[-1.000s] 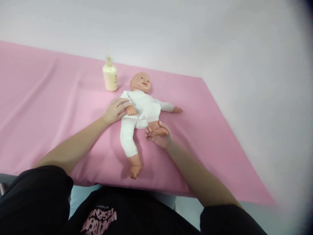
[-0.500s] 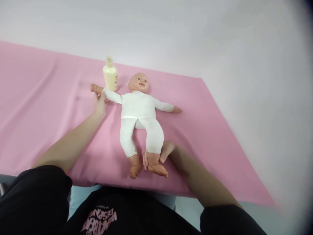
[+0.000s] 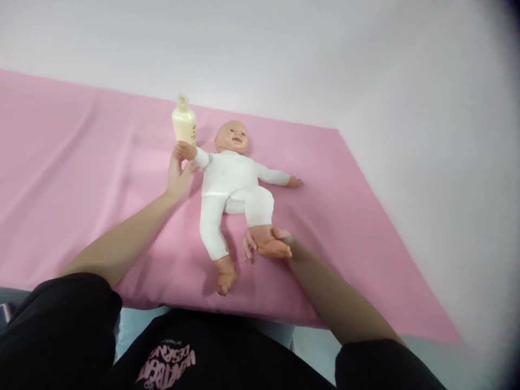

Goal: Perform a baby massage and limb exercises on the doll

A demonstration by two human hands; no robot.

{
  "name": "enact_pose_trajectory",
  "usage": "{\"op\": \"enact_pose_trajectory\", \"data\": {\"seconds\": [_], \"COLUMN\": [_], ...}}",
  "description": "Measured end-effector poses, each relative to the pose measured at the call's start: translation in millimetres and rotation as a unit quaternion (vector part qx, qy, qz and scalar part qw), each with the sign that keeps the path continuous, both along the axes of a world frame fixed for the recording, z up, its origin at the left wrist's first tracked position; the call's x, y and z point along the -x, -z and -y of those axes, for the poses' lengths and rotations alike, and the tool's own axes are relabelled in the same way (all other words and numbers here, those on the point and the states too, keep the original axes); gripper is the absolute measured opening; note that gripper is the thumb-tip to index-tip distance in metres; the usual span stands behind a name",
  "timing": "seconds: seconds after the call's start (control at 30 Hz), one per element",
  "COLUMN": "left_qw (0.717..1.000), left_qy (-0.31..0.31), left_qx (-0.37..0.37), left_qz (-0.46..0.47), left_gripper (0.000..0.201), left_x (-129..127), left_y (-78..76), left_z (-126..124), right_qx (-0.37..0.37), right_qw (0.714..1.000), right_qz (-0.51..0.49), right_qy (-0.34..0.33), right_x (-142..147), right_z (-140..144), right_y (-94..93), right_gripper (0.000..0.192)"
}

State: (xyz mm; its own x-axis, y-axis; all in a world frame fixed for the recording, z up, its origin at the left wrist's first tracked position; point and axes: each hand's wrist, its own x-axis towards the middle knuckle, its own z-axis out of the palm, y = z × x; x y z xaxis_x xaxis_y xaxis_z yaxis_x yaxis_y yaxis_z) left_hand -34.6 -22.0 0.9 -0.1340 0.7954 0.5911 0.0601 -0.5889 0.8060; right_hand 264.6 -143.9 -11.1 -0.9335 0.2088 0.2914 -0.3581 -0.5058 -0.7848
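A baby doll (image 3: 229,173) with a white cloth body and bare plastic head, hands and feet lies on its back. My left hand (image 3: 179,176) is closed around the doll's forearm on the left side, holding it raised; part of my fingers is hidden behind it. My right hand (image 3: 285,235) grips the doll's ankle on the right side from beneath, with fingertips showing at the inner side and the thumb at the outer. That leg is bent at the knee and lifted. The doll's other arm and leg lie stretched out on the pink sheet.
A pale yellow pump bottle (image 3: 184,125) stands just behind the doll's raised hand. The pink sheet (image 3: 81,179) covers the table, whose front edge runs along my black shirt (image 3: 227,346). A white wall rises behind.
My left hand has moved right, bending the doll's arm inward and up toward its body. My right hand has raised the doll's leg off the sheet and pushed it toward the body.
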Motion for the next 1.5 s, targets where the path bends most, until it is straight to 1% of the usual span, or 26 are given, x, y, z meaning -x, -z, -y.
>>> {"op": "enact_pose_trajectory", "data": {"seconds": [0.03,0.07,0.13,0.2,0.23,0.33,0.47,0.6,0.67,0.73,0.8,0.87,0.9,0.97,1.07,1.17,1.23,1.3,1.4,1.5], "left_qw": [0.996,0.984,0.943,0.905,0.893,0.875,0.865,0.869,0.881,0.907,0.944,0.979,0.991,0.999,0.987,0.958,0.937,0.925,0.918,0.918], "left_qy": [0.001,0.003,0.015,0.030,0.034,0.030,0.024,0.026,0.030,0.032,0.023,-0.001,-0.010,-0.015,-0.010,-0.039,-0.047,-0.039,-0.015,0.000], "left_qx": [-0.045,-0.093,-0.174,-0.218,-0.229,-0.262,-0.297,-0.278,-0.244,-0.192,-0.128,-0.062,-0.030,0.027,0.101,0.188,0.231,0.245,0.247,0.249], "left_qz": [-0.075,-0.151,-0.283,-0.363,-0.385,-0.406,-0.403,-0.409,-0.404,-0.374,-0.303,-0.195,-0.134,-0.014,0.125,0.214,0.257,0.287,0.309,0.310], "left_gripper": [0.052,0.049,0.043,0.039,0.037,0.034,0.034,0.032,0.032,0.035,0.041,0.047,0.050,0.055,0.051,0.037,0.030,0.028,0.035,0.036], "left_x": [-2.8,-5.2,-8.8,-11.0,-11.8,-13.7,-15.0,-14.6,-13.5,-11.5,-8.8,-5.7,-3.9,-0.1,6.1,10.8,12.2,11.9,9.4,7.8], "left_y": [0.5,0.6,-0.1,-1.2,-1.5,-0.2,2.7,1.4,-0.4,-1.4,-0.5,2.2,3.8,6.1,6.2,3.4,1.4,-0.4,-2.8,-2.9], "left_z": [3.8,7.4,13.7,17.4,18.1,16.7,13.6,14.5,15.7,15.9,13.5,7.8,3.8,-4.8,-15.8,-21.0,-21.7,-21.0,-19.1,-18.6], "right_qx": [0.017,0.036,0.094,0.148,0.166,0.191,0.194,0.180,0.164,0.138,0.101,0.059,0.042,0.018,-0.016,-0.060,-0.076,-0.085,-0.095,-0.101], "right_qw": [0.999,0.996,0.984,0.966,0.956,0.936,0.927,0.932,0.938,0.950,0.968,0.986,0.992,0.997,0.990,0.975,0.970,0.967,0.966,0.965], "right_qz": [-0.002,0.009,0.056,0.112,0.137,0.179,0.193,0.187,0.180,0.167,0.146,0.116,0.100,0.077,0.088,0.118,0.127,0.126,0.122,0.138], "right_qy": [0.037,0.075,0.140,0.181,0.199,0.237,0.256,0.252,0.245,0.225,0.180,0.104,0.061,-0.016,-0.111,-0.179,-0.192,-0.203,-0.208,-0.199], "right_x": [-0.7,-1.3,-2.0,-2.0,-1.7,0.7,5.2,5.2,3.4,1.6,0.6,0.7,0.9,1.5,2.2,3.6,4.9,5.9,6.5,6.3], "right_z": [-0.8,-1.9,-4.1,-5.6,-6.0,-5.4,-3.5,-3.2,-2.6,-0.9,1.9,5.1,6.6,8.6,7.9,3.7,1.0,-0.5,-0.3,1.1], "right_y": [1.4,1.6,-0.6,-4.9,-7.2,-13.0,-15.8,-14.2,-12.9,-12.0,-11.8,-12.4,-13.2,-15.2,-19.1,-21.6,-21.8,-21.1,-19.9,-20.7], "right_gripper": [0.060,0.061,0.061,0.061,0.061,0.060,0.056,0.054,0.055,0.056,0.058,0.060,0.060,0.058,0.052,0.048,0.048,0.047,0.042,0.042]}}
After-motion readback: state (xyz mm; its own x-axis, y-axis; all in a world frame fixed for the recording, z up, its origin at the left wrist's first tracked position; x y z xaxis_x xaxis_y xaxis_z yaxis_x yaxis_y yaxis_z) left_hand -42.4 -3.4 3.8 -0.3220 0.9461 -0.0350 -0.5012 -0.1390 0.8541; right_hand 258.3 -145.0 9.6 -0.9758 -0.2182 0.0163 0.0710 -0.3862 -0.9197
